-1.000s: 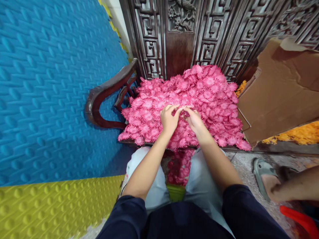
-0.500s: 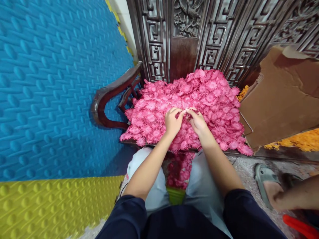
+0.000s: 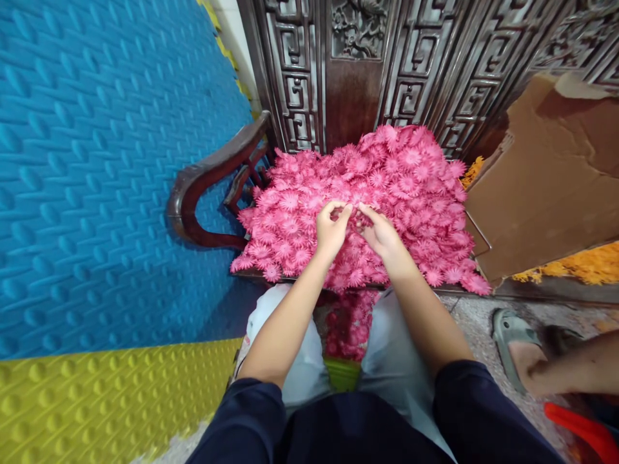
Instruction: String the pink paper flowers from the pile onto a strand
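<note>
A wide heap of pink artificial flowers (image 3: pixel 290 222) covers the dark wooden seat in front of me. Over its middle, my left hand (image 3: pixel 333 225) is closed, thumb and forefinger pinched together at the tips. My right hand (image 3: pixel 380 233) faces it with curled fingers, its forefinger tip a little apart from the left fingertips. Whatever lies between the fingers is too small to tell from the pink behind. Between my knees, below the seat edge, more pink flowers (image 3: pixel 355 322) lie in a green container (image 3: pixel 342 374).
The seat has a carved wooden back (image 3: pixel 353 96) and a curved armrest (image 3: pixel 193 187) at left. A cardboard sheet (image 3: pixel 546 187) leans at right over orange flowers (image 3: pixel 580 265). Blue matting (image 3: pixel 106 180) stands left. Another person's sandalled foot (image 3: pixel 520 351) is at lower right.
My hands have drawn slightly apart at the fingertips, and the right forefinger has straightened a little. The whole view has shifted slightly; the flower heap looks the same.
</note>
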Motion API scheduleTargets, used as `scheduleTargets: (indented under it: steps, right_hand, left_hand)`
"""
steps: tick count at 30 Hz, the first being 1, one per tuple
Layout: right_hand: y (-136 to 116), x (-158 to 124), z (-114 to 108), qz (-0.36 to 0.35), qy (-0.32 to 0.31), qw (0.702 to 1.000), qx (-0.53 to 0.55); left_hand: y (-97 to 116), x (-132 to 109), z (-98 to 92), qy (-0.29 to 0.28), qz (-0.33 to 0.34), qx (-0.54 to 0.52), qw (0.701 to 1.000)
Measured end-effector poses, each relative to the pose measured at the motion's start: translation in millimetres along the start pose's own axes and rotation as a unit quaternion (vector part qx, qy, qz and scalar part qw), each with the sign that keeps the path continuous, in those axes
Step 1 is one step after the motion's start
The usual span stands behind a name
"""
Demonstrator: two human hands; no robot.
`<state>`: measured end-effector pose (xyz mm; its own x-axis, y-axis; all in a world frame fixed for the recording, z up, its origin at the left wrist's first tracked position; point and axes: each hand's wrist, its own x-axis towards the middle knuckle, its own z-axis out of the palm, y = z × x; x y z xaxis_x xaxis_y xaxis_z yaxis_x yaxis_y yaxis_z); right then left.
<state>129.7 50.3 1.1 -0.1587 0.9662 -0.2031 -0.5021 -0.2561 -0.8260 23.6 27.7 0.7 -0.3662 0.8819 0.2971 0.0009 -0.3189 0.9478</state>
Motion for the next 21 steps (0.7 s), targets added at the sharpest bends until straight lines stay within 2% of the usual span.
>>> scheduleTargets:
  steps: [4, 8, 11, 15, 21]
  right_hand:
    - [4.8, -0.3, 2.1, -0.005, -0.006, 1.000, 0.027]
    - [6.5, 1.7, -0.6, -0.024, 0.007, 0.998, 0.049]
    - [5.2, 3.5, -3.5, -0.001, 0.000, 0.999, 0.048]
    - [5.0, 4.2, -4.3, 0.045, -0.027, 0.997, 0.063]
    - [5.8, 2.2, -3.0, 0.085, -0.043, 0.993, 0.071]
  left_hand:
    - [4.8, 0.4, 2.2, 0.002, 0.004, -0.028, 1.000]
    - [3.6, 1.5, 4.3, -0.062, -0.048, -0.096, 0.992]
    - [0.3, 1.6, 4.4, -0.057, -0.086, -0.097, 0.990]
    - [-1.1, 1.1, 2.3, -0.061, -0.093, -0.073, 0.991]
    - [-0.4, 5.9, -2.0, -0.055, -0.129, -0.119, 0.983]
